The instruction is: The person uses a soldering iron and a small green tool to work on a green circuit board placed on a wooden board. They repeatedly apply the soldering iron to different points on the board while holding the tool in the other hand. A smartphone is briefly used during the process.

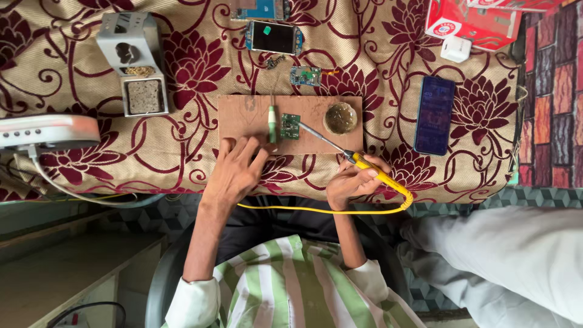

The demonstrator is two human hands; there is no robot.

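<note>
A small green circuit board point(290, 126) lies on a brown wooden board point(243, 118) in the middle of the flowered cloth. My right hand point(352, 181) grips a yellow-handled soldering iron point(376, 173) whose metal tip reaches the circuit board's right edge. My left hand point(235, 170) rests at the wooden board's near edge, fingers spread, thumb and forefinger by a thin green and white stick point(272, 123) standing just left of the circuit board. A round glass dish point(340, 118) sits on the board's right end.
A metal soldering stand with a sponge point(136, 67) stands far left. A dismantled phone point(273, 37) and a second small circuit board point(305, 76) lie behind. A dark blue phone point(434, 114) lies right, a red box point(473, 21) and white charger point(455, 48) beyond. The yellow cord point(316, 210) crosses my lap.
</note>
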